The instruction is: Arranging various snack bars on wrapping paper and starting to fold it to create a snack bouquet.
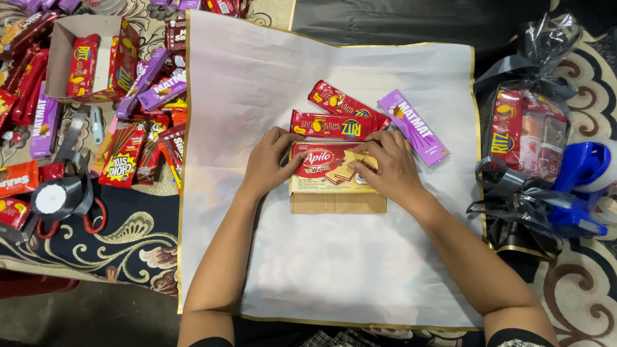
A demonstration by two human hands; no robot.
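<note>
Near the middle of the frame, both hands rest on a cream and red wafer packet (334, 168) that lies on top of a flat brown cardboard piece (338, 203), of which only the lower strip shows. The left hand (268, 162) lies against the packet's left end, fingers curled at its upper left corner, the thumb along the edge. The right hand (391, 168) covers the packet's right end, fingers spread flat and pressing down; neither hand closes around the packet. How far the packet runs under the right hand is hidden.

All this sits on a large white wrapping sheet (334, 270) with a thin gold edge, spread over a patterned carpet (128, 244). Just above the packet lie two red cracker packs (334, 115), one angled across the other, their lower edges touching or nearly touching the fingers. To their right, a purple snack bar (413, 126) lies on a slant, near the right hand.

At the upper left of the frame is a heap of red and purple snack packs (144, 96) and an open cardboard box (83, 61), partly cut off by the frame edge. Left of the sheet lie red-handled scissors (90, 215), half covered by a roll of dark ribbon (54, 196). At the right edge stands a wrapped bundle in dark clear film (524, 138), its contents hard to make out, beside a blue tape dispenser (581, 173).
</note>
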